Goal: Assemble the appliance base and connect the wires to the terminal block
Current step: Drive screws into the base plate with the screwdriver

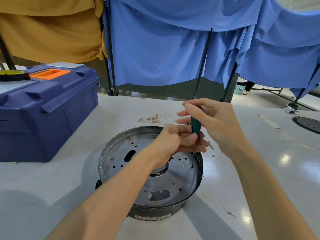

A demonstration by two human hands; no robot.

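Observation:
A round metal appliance base [136,181] with a black rim lies on the white table, its perforated plate facing up. A green-handled screwdriver [196,126] stands upright, its thin shaft tip on a screw [192,166] near the plate's right edge. My left hand [174,141] pinches the lower end of the handle, above the plate. My right hand [207,118] grips the top of the handle; its fingers are blurred. A bundle of thin wires with brass terminals [153,118] lies on the table behind the base.
A blue toolbox [46,111] with an orange handle stands at the left, a tape roll [13,75] on its lid. Loose screws [212,148] lie right of the base. A dark round plate [308,124] sits at the table's right edge. Blue curtains hang behind.

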